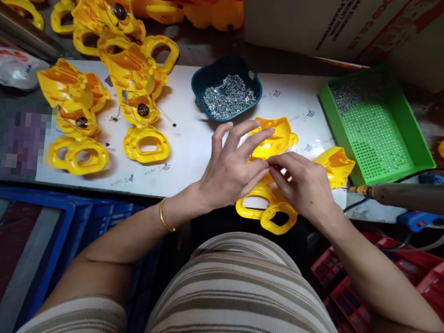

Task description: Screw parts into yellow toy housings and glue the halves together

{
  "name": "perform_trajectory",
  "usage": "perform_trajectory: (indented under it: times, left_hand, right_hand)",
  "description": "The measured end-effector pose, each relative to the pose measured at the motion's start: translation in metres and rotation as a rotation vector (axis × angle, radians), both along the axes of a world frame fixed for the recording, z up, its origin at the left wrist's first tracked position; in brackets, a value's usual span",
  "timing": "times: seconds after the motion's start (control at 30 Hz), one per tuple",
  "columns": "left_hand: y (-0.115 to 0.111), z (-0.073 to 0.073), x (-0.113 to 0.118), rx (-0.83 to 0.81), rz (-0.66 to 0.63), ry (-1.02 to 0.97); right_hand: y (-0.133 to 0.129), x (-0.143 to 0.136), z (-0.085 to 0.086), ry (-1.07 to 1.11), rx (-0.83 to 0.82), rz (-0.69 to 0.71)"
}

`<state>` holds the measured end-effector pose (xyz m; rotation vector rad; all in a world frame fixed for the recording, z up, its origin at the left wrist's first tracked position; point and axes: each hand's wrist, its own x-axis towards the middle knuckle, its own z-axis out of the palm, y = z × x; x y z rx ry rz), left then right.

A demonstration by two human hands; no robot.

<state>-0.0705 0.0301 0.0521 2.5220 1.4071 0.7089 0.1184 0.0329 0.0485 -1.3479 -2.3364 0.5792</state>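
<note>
In front of me on the white worktop lies a yellow plastic shell with moulded posts inside and a ring handle towards me. My left hand grips it at the left, with some fingers stretched across its top and the thumb pressed at its middle. Right beside that thumb, my right hand has thumb and index finger pinched together over the shell. Whatever is between those fingertips is hidden. A second ring handle overlaps the first. Another yellow shell piece lies just right of my right hand.
Behind my hands sits a dark teal basket of small metal parts. A green perforated tray with screws stands right, near a power screwdriver. Several yellow shells with wires lie left. A cardboard box stands behind.
</note>
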Motion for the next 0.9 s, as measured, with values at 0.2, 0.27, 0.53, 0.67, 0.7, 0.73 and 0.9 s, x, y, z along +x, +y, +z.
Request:
perform_trajectory:
  times: [0.2, 0.27, 0.53, 0.67, 0.7, 0.73, 0.9]
  left_hand:
    - [-0.025, -0.018, -0.012, 0.096, 0.193, -0.097]
    - [-0.04, -0.03, -0.017, 0.052, 0.253, -0.079]
    - [-0.065, -0.05, -0.014, -0.09, 0.235, -0.007]
    - [-0.065, -0.05, -0.012, -0.1, 0.189, -0.022]
    - [-0.065, -0.051, -0.012, -0.1, 0.18, -0.025]
    - [-0.065, -0.051, -0.012, -0.094, 0.172, -0.03]
    - [-0.063, -0.052, -0.014, -0.098, 0.152, -0.038]
  right_hand:
    - [0.002, 0.005, 0.003, -0.028, -0.221, -0.038]
    - [-0.001, 0.004, 0.001, -0.084, -0.27, -0.005]
    - [-0.01, -0.006, -0.007, -0.293, -0.216, 0.026]
    - [-0.012, -0.009, -0.005, -0.354, -0.227, 0.034]
    - [-0.012, -0.01, -0.005, -0.378, -0.224, 0.035]
    - [-0.013, -0.012, -0.006, -0.407, -0.217, 0.037]
    - [-0.019, -0.015, -0.005, -0.527, -0.115, 0.104]
